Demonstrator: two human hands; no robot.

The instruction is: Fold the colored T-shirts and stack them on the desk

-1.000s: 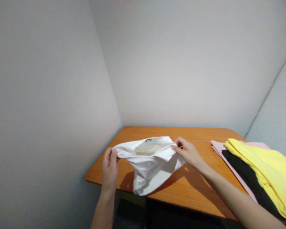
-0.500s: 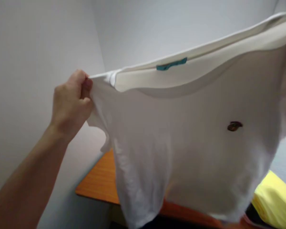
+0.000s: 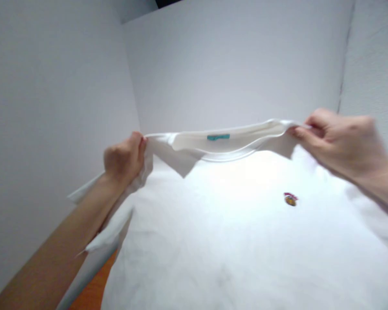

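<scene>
Before the pale back wall (image 3: 233,69): a white T-shirt (image 3: 220,232) was held up by both shoulders, its front turned toward the camera and its lower part cut off by the picture's bottom edge.
Left hand (image 3: 123,157): one shoulder of the shirt was grasped, the fingers clenched on the cloth.
Right hand (image 3: 345,140): the other shoulder was pinched between thumb and fingers; the hand was slightly blurred.
Neckline (image 3: 229,156): it was stretched between the hands, and a teal tag (image 3: 218,137) was shown inside its back edge.
Emblem (image 3: 290,199): a small red-and-yellow mark was borne on the chest, nearer the right hand.
Counter (image 3: 95,282): only an orange-brown patch was left uncovered, at lower left.
</scene>
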